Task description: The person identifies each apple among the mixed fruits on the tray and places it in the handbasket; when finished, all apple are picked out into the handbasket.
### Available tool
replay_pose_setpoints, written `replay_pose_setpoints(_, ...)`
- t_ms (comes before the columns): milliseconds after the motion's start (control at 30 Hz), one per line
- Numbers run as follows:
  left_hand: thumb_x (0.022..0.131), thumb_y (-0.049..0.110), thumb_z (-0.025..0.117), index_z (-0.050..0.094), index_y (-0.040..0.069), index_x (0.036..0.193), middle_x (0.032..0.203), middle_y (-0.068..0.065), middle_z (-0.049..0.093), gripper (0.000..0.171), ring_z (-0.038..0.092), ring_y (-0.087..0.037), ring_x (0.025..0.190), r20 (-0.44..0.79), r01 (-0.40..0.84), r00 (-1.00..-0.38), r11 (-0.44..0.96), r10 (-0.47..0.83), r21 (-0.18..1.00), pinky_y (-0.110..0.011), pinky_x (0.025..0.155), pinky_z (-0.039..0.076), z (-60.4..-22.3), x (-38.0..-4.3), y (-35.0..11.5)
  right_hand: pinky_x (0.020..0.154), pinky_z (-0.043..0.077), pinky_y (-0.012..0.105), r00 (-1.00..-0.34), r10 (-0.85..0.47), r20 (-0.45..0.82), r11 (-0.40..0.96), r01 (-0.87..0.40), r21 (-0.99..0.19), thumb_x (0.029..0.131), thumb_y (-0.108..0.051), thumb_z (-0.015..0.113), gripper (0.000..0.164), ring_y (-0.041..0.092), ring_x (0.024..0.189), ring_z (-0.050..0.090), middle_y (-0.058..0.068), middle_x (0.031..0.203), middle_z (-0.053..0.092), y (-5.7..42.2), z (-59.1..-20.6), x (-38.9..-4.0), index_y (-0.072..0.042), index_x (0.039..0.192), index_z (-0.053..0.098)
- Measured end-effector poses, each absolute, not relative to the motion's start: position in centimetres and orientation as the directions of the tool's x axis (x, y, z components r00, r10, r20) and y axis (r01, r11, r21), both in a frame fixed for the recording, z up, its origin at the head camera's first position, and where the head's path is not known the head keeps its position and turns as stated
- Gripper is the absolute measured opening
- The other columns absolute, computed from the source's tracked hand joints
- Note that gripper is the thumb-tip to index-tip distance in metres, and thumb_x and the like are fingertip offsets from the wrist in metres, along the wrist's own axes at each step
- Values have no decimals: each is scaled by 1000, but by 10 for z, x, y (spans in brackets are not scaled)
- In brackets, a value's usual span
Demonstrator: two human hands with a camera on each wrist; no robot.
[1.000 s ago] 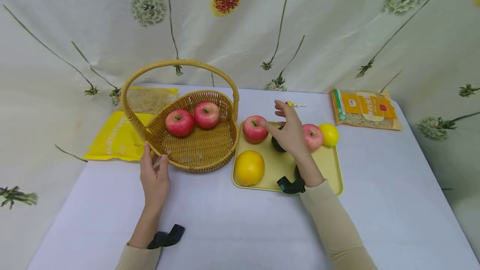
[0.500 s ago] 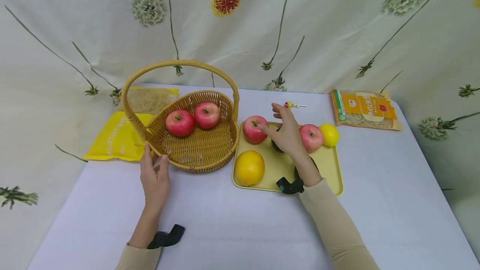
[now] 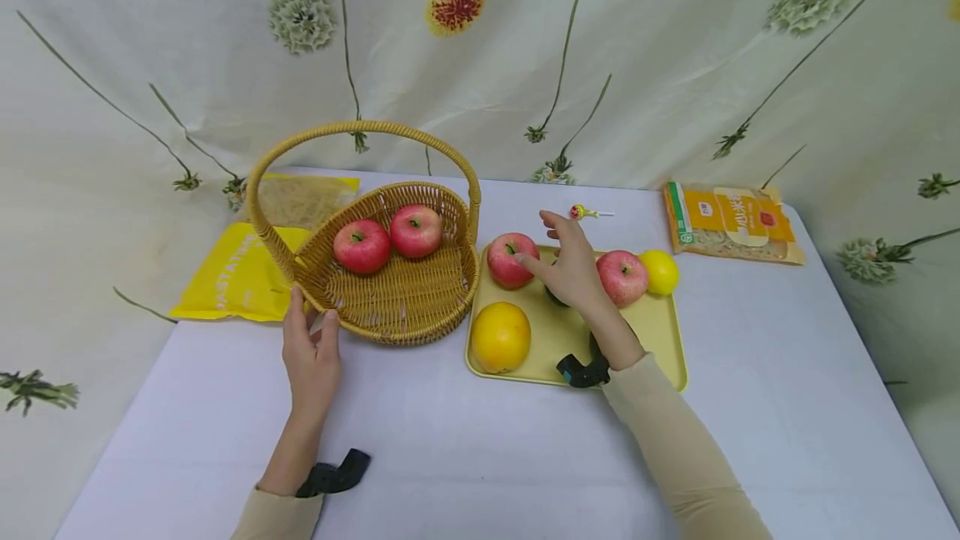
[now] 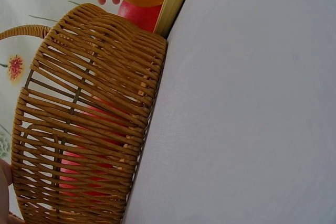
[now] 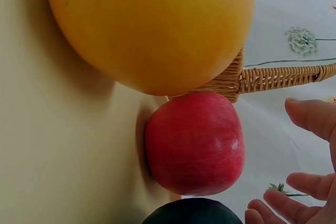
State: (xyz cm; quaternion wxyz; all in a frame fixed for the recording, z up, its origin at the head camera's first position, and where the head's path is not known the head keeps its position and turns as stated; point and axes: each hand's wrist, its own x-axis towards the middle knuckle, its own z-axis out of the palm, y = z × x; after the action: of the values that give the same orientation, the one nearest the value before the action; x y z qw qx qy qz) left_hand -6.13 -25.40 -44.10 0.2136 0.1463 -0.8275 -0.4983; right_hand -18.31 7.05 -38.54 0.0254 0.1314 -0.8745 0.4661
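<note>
So the left hand [image 3: 311, 365] is resting against the wicker basket [image 3: 405, 336] at its near left rim, thumb and fingers parted, and honestly I can't tell whether it's actually pinching the rim or just touching it. The right hand [image 3: 573, 273] is hovering over the pale yellow tray [image 3: 543, 332], fingers spread and loose, thumb pointing left at the red apple [image 3: 507, 262] in the tray's far left corner. From the right wrist there's a gap showing between that apple and the fingers, so they're not gripping it. Both forearms are coming in from the near side, with the beige sleeves [image 3: 667, 432] getting cut off at the bottom. An orange fruit [image 3: 500, 337] is sitting in the tray's near left corner, a pinkish apple [image 3: 624, 275] is lying right of the right hand, and two more apples [image 3: 362, 246] are sitting in the basket's far left part. Now the annoying bits: one dark round thing [image 3: 553, 297] is hiding mostly under the right hand, and another is getting covered by the right wrist, so no clue what they are. In the left wrist view only a sliver of hand is showing at the edge, and the basket's apples are just peeking red through the weave.
</note>
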Motion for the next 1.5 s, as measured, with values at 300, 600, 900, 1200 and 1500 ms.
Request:
replay_pose_setpoints(300,102,28,46,17,10,157,156,-14,29,65,43,-35,136,212,-26,-865,463,-455,886,-6,90,33,-440,-61,-254,102,43,50,-961,-231,151,567,-259,-782,84,-27,76,74,39,124,48,23,138,47,65,-391,-187,0,144,42)
replay_pose_setpoints(600,102,27,46,17,9,157,157,-14,29,65,43,-35,136,215,-19,-865,459,-453,888,-4,89,33,-440,-61,-253,105,41,47,-965,-229,127,648,-249,-720,84,-31,76,75,35,123,49,21,138,49,61,-399,-187,-2,144,44)
replay_pose_setpoints(900,102,27,46,17,9,157,155,-15,30,65,44,-36,135,216,-21,-865,461,-454,887,-4,89,33,-440,-61,-253,104,41,49,-964,-235,126,738,-261,-623,84,-40,75,76,34,123,51,18,137,53,57,-401,-186,-6,145,45)
replay_pose_setpoints(1200,102,27,45,17,8,157,156,-15,30,65,44,-36,135,218,-21,-865,465,-453,885,-6,89,33,-440,-60,-253,106,37,50,-966,-237,99,785,-251,-566,83,-46,73,76,33,125,49,16,139,52,53,-403,-185,-10,145,45)
replay_pose_setpoints(1500,102,27,46,17,9,157,156,-14,30,64,44,-36,135,219,-21,-865,468,-452,884,-7,90,33,-440,-60,-252,102,35,48,-968,-238,80,816,-244,-525,80,-48,75,82,33,124,48,14,142,51,51,-406,-185,-11,146,43)
